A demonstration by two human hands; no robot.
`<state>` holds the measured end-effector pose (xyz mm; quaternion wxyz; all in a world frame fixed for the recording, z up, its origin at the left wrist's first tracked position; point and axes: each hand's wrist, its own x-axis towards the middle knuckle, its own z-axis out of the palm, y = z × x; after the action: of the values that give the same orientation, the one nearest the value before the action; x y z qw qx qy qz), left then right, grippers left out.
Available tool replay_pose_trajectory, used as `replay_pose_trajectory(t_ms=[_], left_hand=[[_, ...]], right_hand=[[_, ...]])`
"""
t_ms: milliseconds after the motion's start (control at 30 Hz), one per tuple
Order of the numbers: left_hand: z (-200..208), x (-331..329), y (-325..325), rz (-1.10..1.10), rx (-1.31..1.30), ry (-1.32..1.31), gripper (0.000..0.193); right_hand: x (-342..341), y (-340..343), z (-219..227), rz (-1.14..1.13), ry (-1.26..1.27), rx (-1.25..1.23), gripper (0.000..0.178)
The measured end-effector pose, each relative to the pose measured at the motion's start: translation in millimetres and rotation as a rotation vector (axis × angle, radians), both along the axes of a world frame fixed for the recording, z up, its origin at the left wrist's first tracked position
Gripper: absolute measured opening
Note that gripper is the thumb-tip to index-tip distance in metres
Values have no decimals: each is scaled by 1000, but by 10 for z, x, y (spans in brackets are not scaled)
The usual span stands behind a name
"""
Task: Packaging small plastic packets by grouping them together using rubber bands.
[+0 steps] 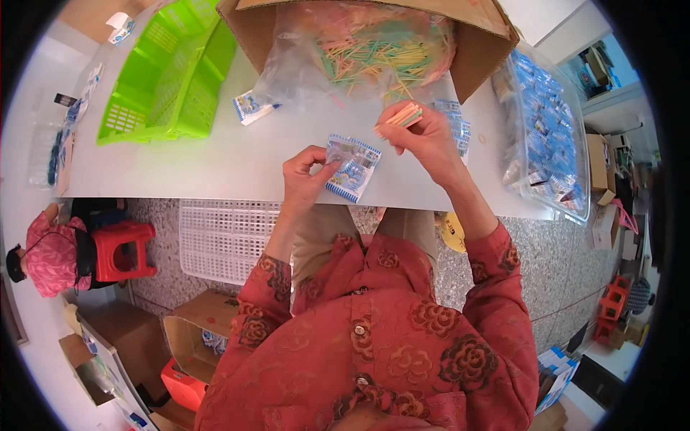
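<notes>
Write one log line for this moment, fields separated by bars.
left hand: holds blue-white packet | right hand: holds bundle of coloured sticks | behind: cardboard box with bag of sticks

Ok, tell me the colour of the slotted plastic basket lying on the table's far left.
The slotted plastic basket is bright lime green, seen in the head view.

Green basket (169,75) sits far left on the table (215,161); white crate (223,241) and red stool (122,251) down on the floor.
</notes>
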<state>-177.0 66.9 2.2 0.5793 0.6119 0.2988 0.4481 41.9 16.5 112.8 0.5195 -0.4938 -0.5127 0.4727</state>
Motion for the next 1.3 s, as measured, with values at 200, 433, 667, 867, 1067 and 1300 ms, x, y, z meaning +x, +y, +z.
replay_pose_trajectory(t_ms=[200,433,667,867,1067,1300], left_hand=[[175,88,-115,-18,106,77,10],[291,97,-168,-48,192,126,10],[303,141,-151,-58,183,131,11],[278,168,-174,-87,70,55,15],[376,208,-230,-114,-112,-41,15],[443,193,-240,-86,-203,-157,13]], right_hand=[[-194,-62,203,167,-71,-18,7],[-188,-126,294,158,-259,-15,9],[-139,-105,333,165,-432,94,10],[-107,-53,371,187,-444,86,16],[-93,-20,392,138,-395,99,16],[-4,-11,312,30,-556,206,16]])
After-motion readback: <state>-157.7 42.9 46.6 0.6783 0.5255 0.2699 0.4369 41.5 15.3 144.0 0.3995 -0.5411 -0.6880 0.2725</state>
